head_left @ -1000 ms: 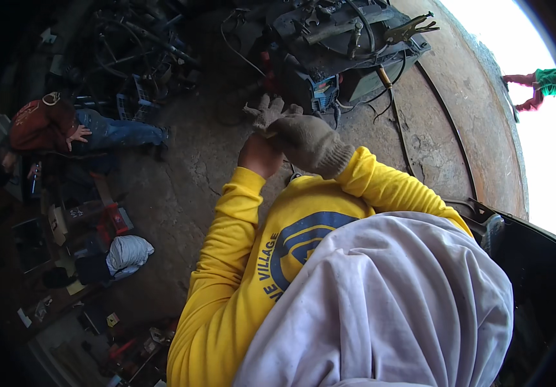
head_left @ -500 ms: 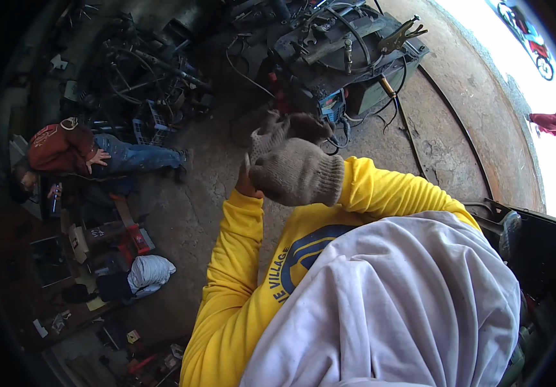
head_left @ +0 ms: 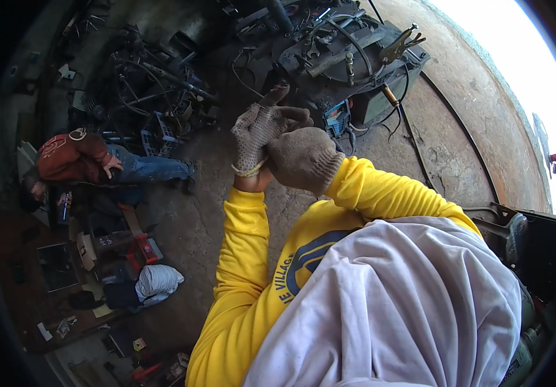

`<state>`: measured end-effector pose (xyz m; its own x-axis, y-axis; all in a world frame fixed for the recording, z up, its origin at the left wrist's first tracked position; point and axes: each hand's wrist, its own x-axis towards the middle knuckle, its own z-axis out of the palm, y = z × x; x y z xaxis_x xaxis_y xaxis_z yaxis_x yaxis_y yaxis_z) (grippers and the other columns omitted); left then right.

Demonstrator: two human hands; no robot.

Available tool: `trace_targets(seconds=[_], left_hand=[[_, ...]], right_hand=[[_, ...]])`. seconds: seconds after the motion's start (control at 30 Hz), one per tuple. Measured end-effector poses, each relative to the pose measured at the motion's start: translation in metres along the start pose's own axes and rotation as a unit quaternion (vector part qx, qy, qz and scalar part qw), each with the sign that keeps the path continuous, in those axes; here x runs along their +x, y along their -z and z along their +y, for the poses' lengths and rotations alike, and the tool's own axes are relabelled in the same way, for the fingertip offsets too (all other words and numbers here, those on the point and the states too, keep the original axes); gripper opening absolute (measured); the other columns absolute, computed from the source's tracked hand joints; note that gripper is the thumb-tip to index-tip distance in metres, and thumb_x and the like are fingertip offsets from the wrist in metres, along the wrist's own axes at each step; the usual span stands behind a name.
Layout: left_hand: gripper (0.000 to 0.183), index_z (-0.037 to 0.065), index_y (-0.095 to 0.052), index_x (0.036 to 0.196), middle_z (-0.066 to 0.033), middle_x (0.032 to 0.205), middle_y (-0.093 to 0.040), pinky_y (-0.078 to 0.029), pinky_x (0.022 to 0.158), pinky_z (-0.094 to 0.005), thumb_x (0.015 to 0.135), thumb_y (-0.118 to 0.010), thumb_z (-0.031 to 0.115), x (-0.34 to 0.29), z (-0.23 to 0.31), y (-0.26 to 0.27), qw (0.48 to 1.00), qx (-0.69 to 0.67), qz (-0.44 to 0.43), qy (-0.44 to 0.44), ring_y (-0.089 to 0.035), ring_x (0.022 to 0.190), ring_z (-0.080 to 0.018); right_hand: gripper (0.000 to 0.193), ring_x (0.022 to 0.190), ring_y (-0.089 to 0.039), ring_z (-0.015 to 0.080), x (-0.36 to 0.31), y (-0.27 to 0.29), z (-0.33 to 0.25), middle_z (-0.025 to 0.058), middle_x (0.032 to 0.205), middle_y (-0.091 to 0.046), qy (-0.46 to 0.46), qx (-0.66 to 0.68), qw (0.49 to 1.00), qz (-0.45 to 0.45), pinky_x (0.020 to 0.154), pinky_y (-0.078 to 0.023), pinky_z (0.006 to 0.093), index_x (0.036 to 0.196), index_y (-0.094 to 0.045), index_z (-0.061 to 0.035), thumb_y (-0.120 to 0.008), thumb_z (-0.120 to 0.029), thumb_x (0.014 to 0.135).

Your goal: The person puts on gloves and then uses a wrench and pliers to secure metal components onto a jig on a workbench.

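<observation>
Your left hand (head_left: 258,138), in a dotted knit glove, is raised with fingers loosely curled, its grip empty. Your right hand (head_left: 304,158), gloved, presses against it, closed over the left glove's cuff (head_left: 247,171). Bare concrete floor (head_left: 194,219) lies open below; the cluttered welding bench (head_left: 355,58) stands beyond.

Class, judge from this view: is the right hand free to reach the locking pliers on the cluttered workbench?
Probably not at once: the right hand is clasped against the gloved left hand, and the locking pliers lie well beyond on the workbench.
</observation>
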<state>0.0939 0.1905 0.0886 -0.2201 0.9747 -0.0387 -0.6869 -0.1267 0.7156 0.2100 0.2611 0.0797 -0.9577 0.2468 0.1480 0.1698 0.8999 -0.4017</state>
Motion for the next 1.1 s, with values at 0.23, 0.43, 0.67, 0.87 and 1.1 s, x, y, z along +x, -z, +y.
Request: trace_targets(seconds=[0.23, 0.43, 0.67, 0.87, 1.1], left_hand=[[0.051, 0.01, -0.046, 0.141, -0.0253, 0.134, -0.052, -0.034, 0.112, -0.0517, 0.099, -0.038, 0.037, 0.026, 0.019, 0.017, 0.904, 0.339, 0.082, -0.249, -0.046, 0.131, -0.0372], [0.054, 0.01, -0.047, 0.14, -0.022, 0.134, -0.053, -0.038, 0.11, -0.0513, 0.099, -0.04, 0.043, 0.035, 0.027, 0.012, 0.926, 0.252, 0.05, -0.277, -0.047, 0.129, -0.0384], [0.058, 0.009, -0.048, 0.14, -0.0183, 0.135, -0.055, -0.044, 0.106, -0.0509, 0.098, -0.044, 0.049, 0.039, 0.02, 0.015, 0.926, 0.208, 0.035, -0.314, -0.048, 0.128, -0.0397], [0.062, 0.005, -0.05, 0.137, -0.0211, 0.131, -0.058, -0.048, 0.102, -0.0521, 0.1, -0.038, 0.053, 0.043, 0.04, -0.004, 0.937, 0.013, 0.001, -0.35, -0.058, 0.115, -0.0424], [0.057, 0.001, -0.05, 0.135, -0.0239, 0.123, -0.061, -0.053, 0.089, -0.0499, 0.103, -0.03, 0.045, 0.039, 0.041, 0.005, 0.983, 0.052, -0.013, -0.176, -0.066, 0.091, -0.0327]], right_hand=[[0.025, 0.076, -0.069, 0.0313, 0.006, 0.013, -0.013, 0.0119, 0.078, -0.07, 0.05, 0.048, 0.996, -0.056, 0.07, -0.055, 0.0439, 0.089, -0.073, -0.0109, -0.062, -0.031, 0.08], [0.041, 0.081, -0.069, 0.0315, 0.014, 0.025, -0.003, 0.0114, 0.084, -0.07, 0.061, 0.057, 0.997, 0.006, 0.073, -0.054, 0.043, 0.094, -0.072, -0.0144, -0.064, -0.053, 0.084], [0.025, 0.079, -0.069, 0.0312, 0.024, 0.014, 0.019, 0.0098, 0.082, -0.071, 0.181, 0.061, 0.977, 0.094, 0.071, -0.055, 0.044, 0.089, -0.072, -0.0149, -0.065, -0.038, 0.082], [0.032, 0.079, -0.069, 0.0352, 0.015, 0.023, -0.009, 0.016, 0.079, -0.069, 0.04, 0.059, 0.996, -0.054, 0.07, -0.055, 0.0459, 0.086, -0.074, -0.009, -0.057, -0.037, 0.086], [0.033, 0.078, -0.067, 0.0367, 0.007, 0.005, 0.0, 0.0162, 0.079, -0.069, 0.092, 0.103, 0.989, -0.056, 0.069, -0.054, 0.0466, 0.088, -0.073, -0.009, -0.056, -0.038, 0.088]])
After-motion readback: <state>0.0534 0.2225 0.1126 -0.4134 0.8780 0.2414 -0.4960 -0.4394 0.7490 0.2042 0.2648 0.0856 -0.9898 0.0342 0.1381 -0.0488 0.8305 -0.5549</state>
